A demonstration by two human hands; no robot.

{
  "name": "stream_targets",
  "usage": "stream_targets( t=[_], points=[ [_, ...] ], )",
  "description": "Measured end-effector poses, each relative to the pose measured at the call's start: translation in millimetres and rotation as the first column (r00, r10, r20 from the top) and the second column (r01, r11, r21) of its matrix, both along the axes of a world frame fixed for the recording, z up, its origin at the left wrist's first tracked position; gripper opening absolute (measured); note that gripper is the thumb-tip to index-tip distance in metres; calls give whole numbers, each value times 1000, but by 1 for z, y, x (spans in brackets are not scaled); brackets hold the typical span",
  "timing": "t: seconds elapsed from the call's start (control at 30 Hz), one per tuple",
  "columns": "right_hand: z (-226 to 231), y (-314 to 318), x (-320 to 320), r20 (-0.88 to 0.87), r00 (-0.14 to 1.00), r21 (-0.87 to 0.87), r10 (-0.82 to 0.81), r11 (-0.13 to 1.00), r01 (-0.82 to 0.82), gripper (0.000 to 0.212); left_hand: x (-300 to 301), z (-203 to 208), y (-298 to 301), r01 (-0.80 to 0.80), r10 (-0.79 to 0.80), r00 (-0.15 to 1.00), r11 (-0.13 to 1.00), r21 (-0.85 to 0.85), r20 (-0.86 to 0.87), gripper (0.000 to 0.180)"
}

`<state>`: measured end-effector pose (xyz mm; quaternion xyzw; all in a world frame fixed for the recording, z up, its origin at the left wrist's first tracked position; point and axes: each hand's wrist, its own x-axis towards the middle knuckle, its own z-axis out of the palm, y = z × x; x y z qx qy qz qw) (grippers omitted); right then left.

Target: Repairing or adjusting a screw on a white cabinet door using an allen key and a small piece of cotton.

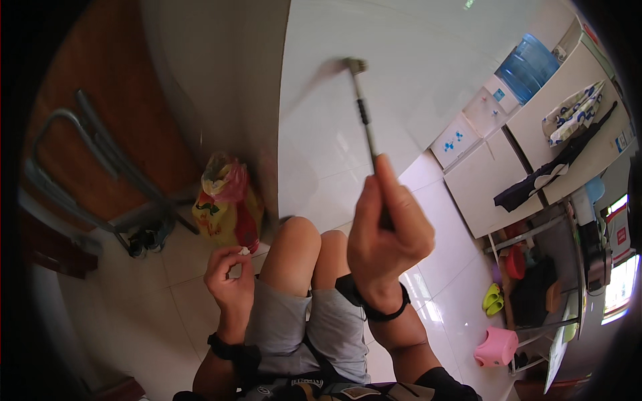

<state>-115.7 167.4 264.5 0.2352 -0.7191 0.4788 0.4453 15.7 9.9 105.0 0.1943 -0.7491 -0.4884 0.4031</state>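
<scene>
My right hand (391, 230) is raised in front of my knees, with thumb and fingers closed round the lower end of a slim rod-shaped tool (364, 117). Dark bands ring its shaft. Its small crosswise head (356, 65) is at the top, with a blurred brownish streak to its left; motion hides the exact kind. Behind the tool is a glossy white surface (321, 147). Lower and to the left, beside my left knee, my left hand (229, 277) pinches a small whitish bit (244, 251) between thumb and forefinger, too small to name.
A filled yellow and red plastic bag (227, 210) stands by the wall edge, near a folded metal-framed item (100, 160) and dark shoes (148, 238). To the right are a water dispenser (478, 117), a white fridge (491, 180), green clogs (493, 299), a pink stool (496, 346) and a cluttered rack (535, 267).
</scene>
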Motion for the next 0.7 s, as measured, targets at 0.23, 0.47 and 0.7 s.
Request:
stream_targets(
  t=[0.23, 0.47, 0.7],
  points=[
    [-6, 1, 7, 6, 999, 127, 35, 991, -35, 33, -6, 0, -5, 2, 0, 999, 1000, 30, -46, 14],
    [11, 0, 1, -14, 999, 114, 29, 993, -27, 32, -7, 5, -5, -23, 26, 999, 997, 75, -40, 13],
    [2, 19, -22, 97, 991, -47, -96, 994, 101, 30, -9, 0, -12, -9, 10, 1000, 998, 62, -13, 12]
  ],
)
